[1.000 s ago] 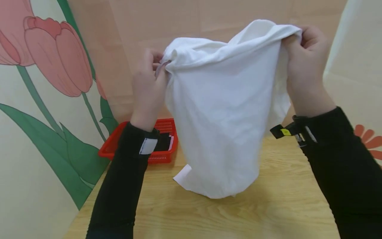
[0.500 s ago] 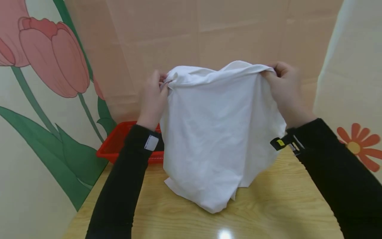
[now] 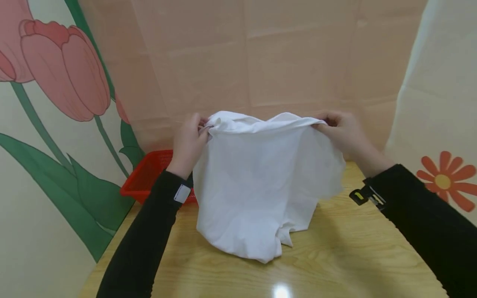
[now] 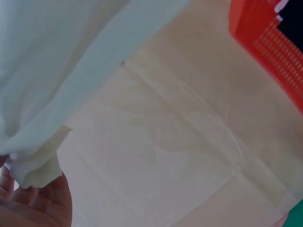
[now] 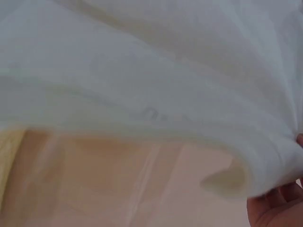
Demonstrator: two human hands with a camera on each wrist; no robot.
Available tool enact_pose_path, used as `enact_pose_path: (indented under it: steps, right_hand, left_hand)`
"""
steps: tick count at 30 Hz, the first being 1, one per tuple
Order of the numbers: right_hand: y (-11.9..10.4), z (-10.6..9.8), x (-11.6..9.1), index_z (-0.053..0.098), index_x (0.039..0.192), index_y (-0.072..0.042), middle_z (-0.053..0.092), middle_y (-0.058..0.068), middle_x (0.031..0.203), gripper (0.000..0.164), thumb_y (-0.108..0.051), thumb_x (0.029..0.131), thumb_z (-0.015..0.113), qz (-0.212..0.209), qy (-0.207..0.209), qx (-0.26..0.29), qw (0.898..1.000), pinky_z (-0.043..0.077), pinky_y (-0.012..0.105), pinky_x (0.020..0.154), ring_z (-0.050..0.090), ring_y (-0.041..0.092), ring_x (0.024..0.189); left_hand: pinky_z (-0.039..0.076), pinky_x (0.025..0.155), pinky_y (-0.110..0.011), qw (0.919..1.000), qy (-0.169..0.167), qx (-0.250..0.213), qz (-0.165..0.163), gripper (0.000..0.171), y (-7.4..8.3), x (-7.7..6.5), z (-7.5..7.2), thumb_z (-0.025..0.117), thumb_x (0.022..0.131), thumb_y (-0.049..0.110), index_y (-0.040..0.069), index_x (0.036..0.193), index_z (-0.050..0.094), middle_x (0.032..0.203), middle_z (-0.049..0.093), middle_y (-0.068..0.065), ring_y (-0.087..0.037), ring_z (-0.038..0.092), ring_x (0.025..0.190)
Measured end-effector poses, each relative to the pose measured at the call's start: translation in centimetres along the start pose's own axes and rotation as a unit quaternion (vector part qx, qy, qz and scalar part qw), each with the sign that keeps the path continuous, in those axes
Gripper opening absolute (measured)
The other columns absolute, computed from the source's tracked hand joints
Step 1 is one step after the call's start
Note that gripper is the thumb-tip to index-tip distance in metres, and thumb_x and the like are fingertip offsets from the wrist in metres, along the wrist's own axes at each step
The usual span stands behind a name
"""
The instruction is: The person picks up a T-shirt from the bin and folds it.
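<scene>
A white, draped fabric piece (image 3: 249, 178) hangs between and below the left hand (image 3: 189, 140) and right hand (image 3: 344, 133), each pinching one end of its bunched upper edge. Assessed as light, soft, not fragile, prone to fold; best held at those ends.

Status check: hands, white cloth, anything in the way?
Left hand, right hand both grip the upper edge. White cloth hangs between them. Red basket partly hidden behind; no obstruction seen.
</scene>
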State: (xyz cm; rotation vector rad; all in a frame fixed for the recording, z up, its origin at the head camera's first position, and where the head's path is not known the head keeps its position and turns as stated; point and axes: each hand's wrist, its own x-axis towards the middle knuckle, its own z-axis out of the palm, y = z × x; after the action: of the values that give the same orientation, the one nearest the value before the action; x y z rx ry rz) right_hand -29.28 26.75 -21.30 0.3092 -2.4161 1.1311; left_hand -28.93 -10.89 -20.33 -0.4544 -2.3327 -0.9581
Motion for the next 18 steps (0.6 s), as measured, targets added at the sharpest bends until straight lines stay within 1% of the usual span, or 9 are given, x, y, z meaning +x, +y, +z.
enact_pose_path:
  steps: [3,6,10,13,15,18]
  right_hand:
    - [0.9,0.7,-0.7,0.069,0.108,-0.005,0.067,0.012,0.102,0.029,-0.030,0.094,0.065,-0.003,-0.033,-0.029,0.999,0.047,0.024,0.061,0.056,0.024,0.083]
    - [2.1,1.4,-1.5,0.071,0.104,-0.004,0.068,0.013,0.099,0.026,-0.027,0.093,0.068,-0.014,-0.057,-0.050,0.997,0.045,0.024,0.062,0.056,0.024,0.083]
    - [3.4,2.0,-2.9,0.072,0.101,-0.006,0.069,0.010,0.097,0.019,-0.022,0.092,0.069,-0.032,-0.093,-0.060,0.993,0.045,0.022,0.065,0.057,0.021,0.085]
    - [4.1,2.4,-3.9,0.072,0.102,-0.006,0.070,0.007,0.096,0.017,-0.019,0.092,0.070,-0.046,-0.129,-0.056,0.989,0.046,0.022,0.068,0.059,0.020,0.087]
    - [4.5,2.8,-4.6,0.072,0.102,-0.006,0.070,0.005,0.093,0.016,-0.017,0.091,0.070,-0.053,-0.153,-0.054,0.985,0.047,0.024,0.070,0.060,0.019,0.087]
    - [4.9,3.3,-5.8,0.072,0.103,-0.007,0.069,0.000,0.090,0.014,-0.014,0.090,0.070,-0.054,-0.198,-0.060,0.977,0.048,0.029,0.074,0.061,0.017,0.086]
  left_hand:
    - [0.054,0.085,-0.037,0.9996,-0.025,-0.010,-0.007,0.023,-0.7,-1.6,0.2,0.062,0.096,0.016,0.005,0.116,0.058,0.110,0.065,-0.011,-0.024,0.064,0.096]
    - [0.054,0.084,-0.038,0.9986,-0.049,-0.009,-0.019,0.023,-1.4,-3.2,0.4,0.064,0.096,0.018,0.008,0.116,0.058,0.109,0.064,-0.009,-0.024,0.062,0.094]
    - [0.055,0.083,-0.036,0.9962,-0.080,0.000,-0.034,0.024,-2.1,-5.5,0.7,0.067,0.094,0.019,0.011,0.114,0.058,0.105,0.063,-0.006,-0.023,0.059,0.087]
    - [0.054,0.083,-0.035,0.9929,-0.111,0.010,-0.041,0.024,-2.5,-7.2,1.0,0.068,0.093,0.018,0.011,0.113,0.058,0.104,0.063,-0.006,-0.022,0.059,0.087]
    - [0.054,0.084,-0.036,0.9899,-0.132,0.021,-0.046,0.023,-2.8,-8.3,1.1,0.068,0.092,0.018,0.012,0.113,0.059,0.104,0.063,-0.005,-0.022,0.059,0.089]
    - [0.055,0.082,-0.037,0.9849,-0.162,0.037,-0.050,0.021,-3.3,-9.8,1.4,0.069,0.092,0.017,0.012,0.110,0.060,0.101,0.063,-0.005,-0.022,0.057,0.088]
